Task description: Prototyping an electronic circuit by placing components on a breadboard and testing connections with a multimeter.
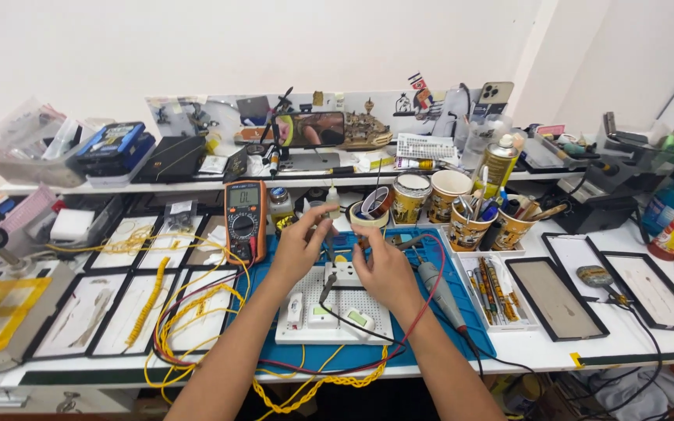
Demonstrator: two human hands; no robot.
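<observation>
My left hand (299, 248) pinches a black multimeter probe (328, 284) whose tip points down at a white breadboard (337, 310) on a blue work mat (431, 257). My right hand (384, 269) hovers over the same board with its fingers closed on a thin probe; its tip is hidden behind the fingers. An orange multimeter (244, 218) stands upright at the mat's left edge. Red and black leads (196, 300) run from it across the bench to my hands.
Yellow wires (189, 312) loop left of the mat over black-framed trays (79, 312). Paper cups with tools (468, 226), tape rolls (376, 204) and a spray can (499, 162) stand behind the mat. A grey soldering tool (440, 292) lies at right. Boxes and a phone on a stand fill the rear shelf.
</observation>
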